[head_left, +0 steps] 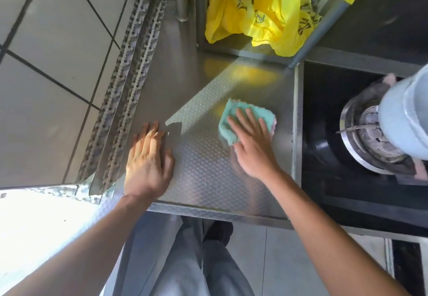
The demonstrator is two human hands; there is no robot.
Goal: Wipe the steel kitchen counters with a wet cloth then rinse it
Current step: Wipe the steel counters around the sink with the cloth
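A folded teal cloth [240, 117] with a pink edge lies on the embossed steel counter [203, 175], toward its right side. My right hand [252, 144] presses flat on the cloth with straight, spread fingers. My left hand [147, 163] rests flat on the counter's left part, fingers straight, holding nothing.
A crumpled yellow plastic bag [257, 10] sits in a recess behind the counter. To the right is a black gas stove [333, 180] with a burner [370, 131] and a pale cylindrical vessel [407, 115] above it. Tiled wall [51, 64] on the left. Counter's front edge is near my legs.
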